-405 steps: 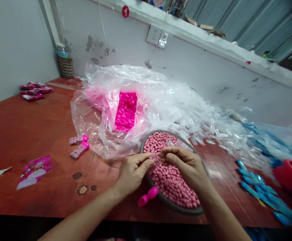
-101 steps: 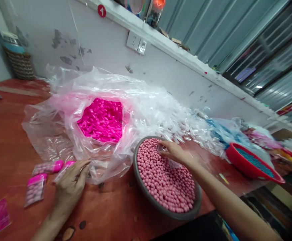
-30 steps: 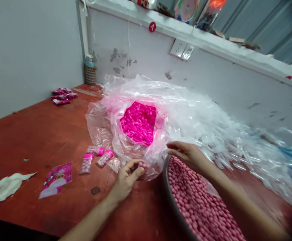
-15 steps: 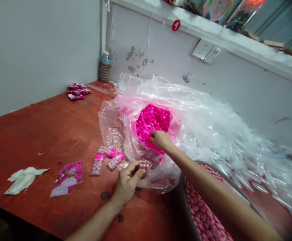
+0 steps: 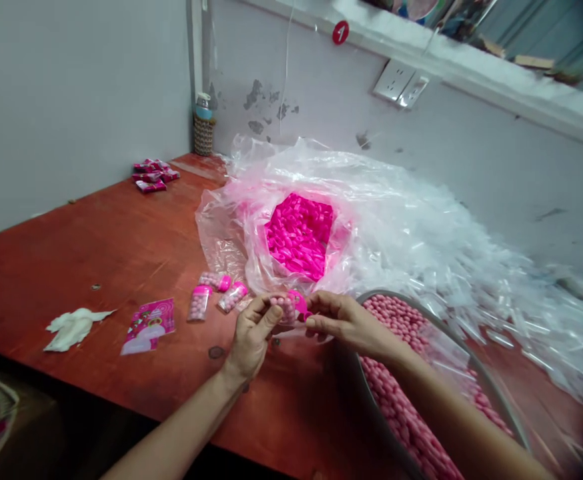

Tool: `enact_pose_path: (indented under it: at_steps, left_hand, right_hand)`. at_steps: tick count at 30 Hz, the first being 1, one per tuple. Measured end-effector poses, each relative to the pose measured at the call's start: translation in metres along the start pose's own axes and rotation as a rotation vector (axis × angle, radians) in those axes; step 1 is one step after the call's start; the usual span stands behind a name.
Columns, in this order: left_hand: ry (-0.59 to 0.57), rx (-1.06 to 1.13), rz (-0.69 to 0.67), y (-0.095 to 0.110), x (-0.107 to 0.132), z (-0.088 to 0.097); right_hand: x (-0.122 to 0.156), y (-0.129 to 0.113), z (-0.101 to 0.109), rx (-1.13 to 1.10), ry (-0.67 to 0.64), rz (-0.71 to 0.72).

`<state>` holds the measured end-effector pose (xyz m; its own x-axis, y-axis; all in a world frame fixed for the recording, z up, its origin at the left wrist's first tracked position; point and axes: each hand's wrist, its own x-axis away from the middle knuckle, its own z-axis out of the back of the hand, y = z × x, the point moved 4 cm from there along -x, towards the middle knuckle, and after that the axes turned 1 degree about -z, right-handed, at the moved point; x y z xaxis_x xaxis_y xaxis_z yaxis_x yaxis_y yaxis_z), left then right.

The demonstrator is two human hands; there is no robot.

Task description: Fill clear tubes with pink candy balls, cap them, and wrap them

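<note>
My left hand is closed around a small clear container full of pink candy balls, lying on its side with its mouth to the right. At that mouth my right hand pinches a bright pink plastic cap, which touches or nearly touches the container. Behind my hands, a plastic bag lies open around a heap of pink caps. Left of my left hand are three capped containers of candy: one upright container and two lying ones.
A dark tub of pink candies stands at the right. Beyond it spreads a pile of clear empty containers. On the left lie a printed pink card, a white cloth and several pink packets.
My right hand has come out of the bag of caps with a pink cap and moved down to the container in my left hand. The view has shifted slightly.
</note>
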<state>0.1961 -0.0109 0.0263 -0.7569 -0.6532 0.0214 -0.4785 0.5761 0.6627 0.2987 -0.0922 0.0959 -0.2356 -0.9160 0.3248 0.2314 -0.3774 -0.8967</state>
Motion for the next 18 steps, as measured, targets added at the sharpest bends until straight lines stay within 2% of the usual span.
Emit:
enact_pose_path:
  at_steps: [4, 7, 10, 14, 16, 18]
  left_hand:
    - [-0.036, -0.096, 0.003, -0.002, 0.012, -0.013]
    - [-0.091, -0.181, -0.021, -0.002, 0.018, -0.023]
    - [-0.181, -0.253, -0.021, -0.003, 0.025, -0.034]
    - [-0.273, -0.322, 0.033, -0.008, 0.030, -0.044]
    - [-0.281, -0.374, 0.046, -0.011, 0.031, -0.044]
    - [-0.271, -0.453, 0.012, -0.011, 0.030, -0.043]
  right_hand:
    - [0.021, -0.003, -0.001, 0.125, 0.176, 0.198]
    - [0.037, -0.006, 0.000, 0.299, 0.268, 0.277]
    - [0.049, -0.002, 0.005, 0.321, 0.342, 0.266]
    - [0.061, 0.007, 0.010, 0.142, 0.284, 0.272]
    - [0.070, 0.007, 0.015, 0.200, 0.331, 0.291]
    - [0.080, 0.003, 0.021, 0.343, 0.433, 0.318]
